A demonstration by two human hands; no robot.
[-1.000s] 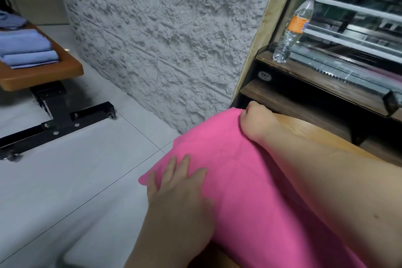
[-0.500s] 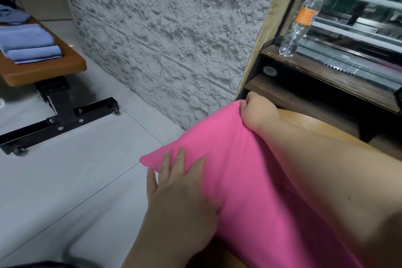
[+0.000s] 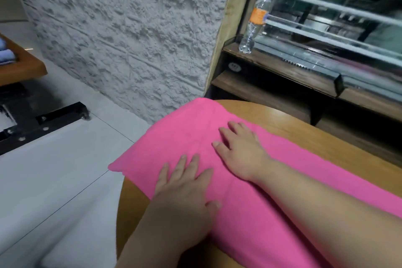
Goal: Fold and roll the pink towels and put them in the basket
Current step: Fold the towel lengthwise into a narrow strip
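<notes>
A pink towel (image 3: 178, 137) lies as a long folded strip across the round wooden table (image 3: 282, 119), its near-left corner hanging slightly over the table's edge. My left hand (image 3: 185, 187) lies flat on the towel near its left edge, fingers straight. My right hand (image 3: 241, 150) presses flat on the towel's middle, fingers spread. No basket is in view.
A rough grey wall (image 3: 121, 35) stands beyond the table. A clear plastic bottle (image 3: 253, 26) stands on a dark wooden shelf (image 3: 282, 67) at the right. A brown bench (image 3: 19, 65) with folded blue towels (image 3: 5, 55) sits at the far left on the white tiled floor.
My right hand let go of the towel's far corner and now lies flat on the towel. The towel has been laid down flat on the table. My left hand stays flat.
</notes>
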